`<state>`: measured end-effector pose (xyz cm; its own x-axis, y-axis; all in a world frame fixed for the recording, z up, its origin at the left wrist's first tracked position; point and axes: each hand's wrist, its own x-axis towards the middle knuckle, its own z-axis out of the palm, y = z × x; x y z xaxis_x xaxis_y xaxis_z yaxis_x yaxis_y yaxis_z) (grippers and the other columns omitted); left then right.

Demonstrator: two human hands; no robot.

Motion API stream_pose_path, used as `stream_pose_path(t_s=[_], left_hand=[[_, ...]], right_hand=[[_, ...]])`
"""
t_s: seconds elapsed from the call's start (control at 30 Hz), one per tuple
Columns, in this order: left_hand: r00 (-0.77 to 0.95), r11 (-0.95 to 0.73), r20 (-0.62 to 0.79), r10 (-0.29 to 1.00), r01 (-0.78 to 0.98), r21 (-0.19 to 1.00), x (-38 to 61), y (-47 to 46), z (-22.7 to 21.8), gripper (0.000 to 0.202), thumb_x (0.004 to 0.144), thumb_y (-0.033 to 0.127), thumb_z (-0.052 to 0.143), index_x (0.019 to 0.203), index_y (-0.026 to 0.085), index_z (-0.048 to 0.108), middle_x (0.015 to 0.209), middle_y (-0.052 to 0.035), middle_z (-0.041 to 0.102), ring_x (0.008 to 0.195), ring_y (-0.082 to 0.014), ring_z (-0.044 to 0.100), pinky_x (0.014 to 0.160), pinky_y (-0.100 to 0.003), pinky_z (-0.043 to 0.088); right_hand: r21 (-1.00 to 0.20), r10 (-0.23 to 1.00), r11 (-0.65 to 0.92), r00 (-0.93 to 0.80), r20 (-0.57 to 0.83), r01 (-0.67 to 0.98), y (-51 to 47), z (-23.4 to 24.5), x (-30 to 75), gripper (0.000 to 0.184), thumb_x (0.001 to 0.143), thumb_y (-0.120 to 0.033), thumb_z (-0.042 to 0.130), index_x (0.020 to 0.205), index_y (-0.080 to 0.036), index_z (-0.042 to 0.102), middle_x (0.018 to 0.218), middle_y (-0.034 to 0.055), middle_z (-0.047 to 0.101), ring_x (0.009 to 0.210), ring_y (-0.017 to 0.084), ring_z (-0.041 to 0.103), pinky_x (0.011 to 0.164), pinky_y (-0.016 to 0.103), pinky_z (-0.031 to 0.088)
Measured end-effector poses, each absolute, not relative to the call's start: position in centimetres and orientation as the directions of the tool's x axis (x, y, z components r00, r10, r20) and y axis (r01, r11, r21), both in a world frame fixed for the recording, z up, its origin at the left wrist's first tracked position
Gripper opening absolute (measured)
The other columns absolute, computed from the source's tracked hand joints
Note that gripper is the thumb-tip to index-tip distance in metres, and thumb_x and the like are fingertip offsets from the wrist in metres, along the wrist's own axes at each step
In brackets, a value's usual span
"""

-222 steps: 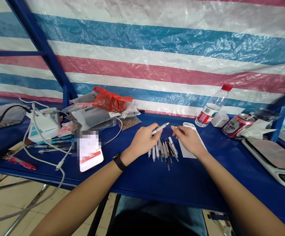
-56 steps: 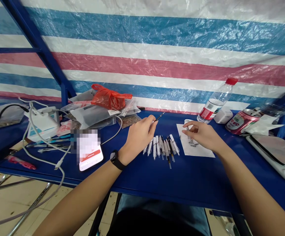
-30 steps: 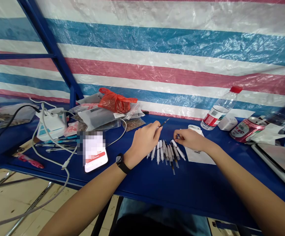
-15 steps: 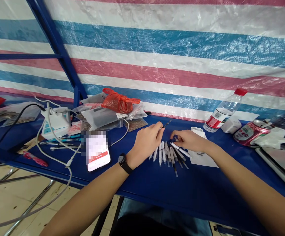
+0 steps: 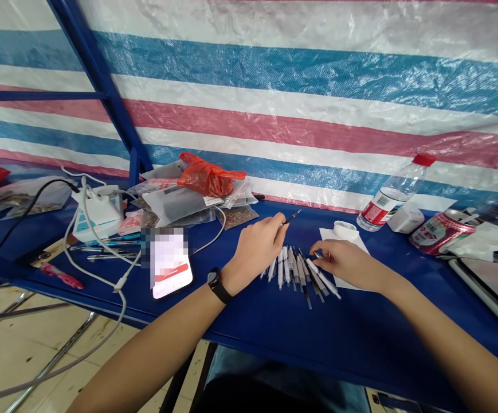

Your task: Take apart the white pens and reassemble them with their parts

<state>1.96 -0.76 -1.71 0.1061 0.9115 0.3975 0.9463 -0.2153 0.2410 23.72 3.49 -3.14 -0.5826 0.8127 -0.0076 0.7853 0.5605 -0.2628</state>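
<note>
With its fingers closed, the left hand (image 5: 259, 246) grips a slim, dark, pointed rod (image 5: 292, 217) above the flat blue bench (image 5: 352, 327), long axis diagonal, tip forward-right, slender white-and-grey tubes (image 5: 301, 271) lying toward the right hand (image 5: 348, 264), whose grip cannot be determined.

Across the far side we see striped sheeting (image 5: 274, 63) in blue, white and red, with a blue metal frame (image 5: 98, 77) on the left. At the far middle we find a tied orange-red bag (image 5: 206, 178) resting on a heap of plastic bags (image 5: 171, 205). To its left we have a white power adapter (image 5: 96, 217) with a white cable (image 5: 69, 246) looping nearer, and a lit phone (image 5: 172, 280) whose screen is partly pixelated. On the far right we spot a red-capped bottle (image 5: 380, 207), a small white box (image 5: 404, 218) beside it, a red can (image 5: 438, 232) and, nearer, a scale (image 5: 493, 287) cut off by the edge.
</note>
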Motion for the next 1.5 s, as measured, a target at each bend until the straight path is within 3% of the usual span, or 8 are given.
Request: stream_pose_path(t_s=[0.2, 0.37, 0.77, 0.93, 1.07, 1.13, 1.27, 1.5], left_hand=[[0.109, -0.219, 0.4, 0.91, 0.945, 0.241, 1.9, -0.6, -2.0, 0.029, 0.104, 0.038, 0.032, 0.103, 0.024, 0.057, 0.087, 0.0008, 0.069, 0.073, -0.0143, 0.065, 0.055, -0.025, 0.022], [0.105, -0.218, 0.401, 0.91, 0.945, 0.245, 1.9, -0.5, -2.1, 0.028, 0.104, 0.039, 0.033, 0.104, 0.024, 0.057, 0.088, 0.0012, 0.07, 0.075, -0.0149, 0.066, 0.056, -0.025, 0.021], [0.105, -0.214, 0.388, 0.916, 0.945, 0.249, 2.0, -0.6, -2.0, 0.029, 0.104, 0.038, 0.033, 0.105, 0.024, 0.058, 0.088, 0.0003, 0.07, 0.076, -0.0147, 0.067, 0.056, -0.024, 0.022], [0.11, -0.223, 0.403, 0.909, 0.944, 0.245, 2.0, -0.5, -2.0, 0.029, 0.104, 0.038, 0.033, 0.105, 0.024, 0.058, 0.088, 0.0005, 0.07, 0.075, -0.0144, 0.066, 0.056, -0.024, 0.022], [0.08, -0.203, 0.425, 0.902, 0.946, 0.253, 1.8, -0.4, -1.8, 0.027, 0.103, 0.038, 0.034, 0.103, 0.023, 0.057, 0.087, 0.0005, 0.07, 0.073, -0.0142, 0.065, 0.057, -0.024, 0.021], [0.057, -0.186, 0.433, 0.9, 0.947, 0.262, 1.7, -0.3, -1.7, 0.027, 0.103, 0.037, 0.035, 0.102, 0.023, 0.057, 0.084, 0.0009, 0.07, 0.071, -0.0138, 0.064, 0.057, -0.025, 0.021], [0.056, -0.181, 0.425, 0.904, 0.949, 0.26, 1.5, -0.3, -1.6, 0.027, 0.103, 0.037, 0.035, 0.101, 0.023, 0.058, 0.083, 0.0003, 0.07, 0.072, -0.0145, 0.065, 0.058, -0.025, 0.022], [0.07, -0.189, 0.421, 0.904, 0.95, 0.248, 1.7, -0.5, -1.5, 0.027, 0.103, 0.037, 0.035, 0.105, 0.024, 0.059, 0.091, -0.0005, 0.072, 0.08, -0.0167, 0.069, 0.058, -0.025, 0.023]], right_hand=[[-0.325, 0.865, 0.468, -0.502, -0.026, 0.822, 2.2, -3.6, 23.6, 0.023, 0.09, -0.024, 0.057, 0.11, -0.021, 0.068, 0.086, 0.0056, 0.067, 0.076, 0.021, 0.062, 0.07, 0.031, 0.041], [-0.376, 0.881, 0.454, -0.471, 0.051, 0.808, 1.8, -3.9, 22.9, 0.021, 0.089, -0.026, 0.055, 0.105, -0.021, 0.067, 0.083, 0.0048, 0.067, 0.075, 0.02, 0.062, 0.068, 0.03, 0.042], [-0.258, 0.894, 0.445, -0.444, 0.068, 0.857, 3.1, -4.3, 21.5, 0.015, 0.093, -0.015, 0.047, 0.096, -0.018, 0.062, 0.081, 0.0061, 0.064, 0.074, 0.02, 0.058, 0.067, 0.029, 0.036], [-0.252, 0.904, 0.424, -0.421, 0.069, 0.87, 3.6, -3.7, 21.9, 0.015, 0.096, -0.019, 0.049, 0.101, -0.018, 0.062, 0.083, 0.0062, 0.066, 0.077, 0.021, 0.061, 0.069, 0.029, 0.038], [-0.126, 0.906, 0.416, -0.398, 0.146, 0.901, 5.7, -2.1, 21.0, 0.027, 0.103, -0.024, 0.042, 0.123, -0.015, 0.058, 0.112, 0.0146, 0.068, 0.1, 0.026, 0.065, 0.08, 0.032, 0.043], [-0.034, 0.908, 0.412, -0.407, 0.104, 0.911, 7.3, -1.6, 20.1, 0.031, 0.105, -0.023, 0.035, 0.124, -0.012, 0.057, 0.126, 0.0195, 0.064, 0.11, 0.03, 0.064, 0.084, 0.035, 0.044], [0.04, 0.91, 0.413, -0.414, 0.028, 0.91, 9.8, -1.7, 18.8, 0.038, 0.107, -0.027, 0.027, 0.128, -0.007, 0.052, 0.123, 0.0271, 0.063, 0.109, 0.036, 0.066, 0.08, 0.038, 0.046], [0.122, 0.897, 0.442, -0.435, -0.08, 0.889, 10.8, -2.0, 18.2, 0.038, 0.107, -0.024, 0.025, 0.131, -0.004, 0.048, 0.118, 0.0278, 0.067, 0.11, 0.037, 0.067, 0.08, 0.039, 0.046]])
